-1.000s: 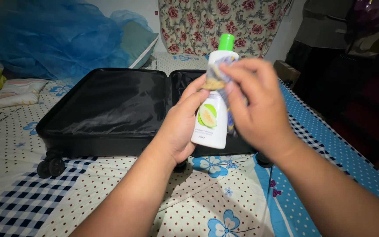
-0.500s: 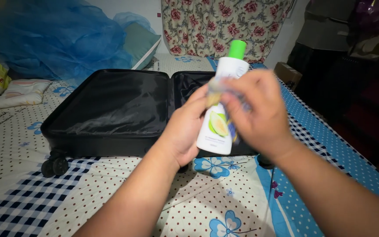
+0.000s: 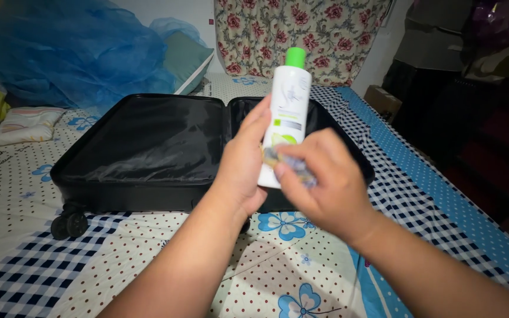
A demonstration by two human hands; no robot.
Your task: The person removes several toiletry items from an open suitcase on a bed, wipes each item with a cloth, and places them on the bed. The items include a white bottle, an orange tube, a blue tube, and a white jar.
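Two hands raised over a patterned bedsheet (image 3: 148, 259), with a black suitcase (image 3: 148, 141) lying open behind and to the left of the fingers, lid flat, wheels toward the near edge. Beyond that, past the fingertips, a heap of blue netting (image 3: 72, 53) and a flowered curtain (image 3: 301, 29). Closer in, a white bottle (image 3: 287, 100) with a green cap (image 3: 295, 56), standing nearly upright, long axis running up and slightly away, cap well above both sets of fingers. Left hand (image 3: 243, 171) wrapped around the bottle's lower half from the left side, fingers curled and clamped on it, thumb hidden behind. Right hand (image 3: 325, 188) just below and in front, at the bottle's base, fingertips pinched together on a small crumpled scrap (image 3: 293, 165), bluish and blurred, kind unclear, pressed against or just touching the lower label. Nearer of the two to the bottle's bottom end: the right; sole carrier of its weight, by the look of it: the left.
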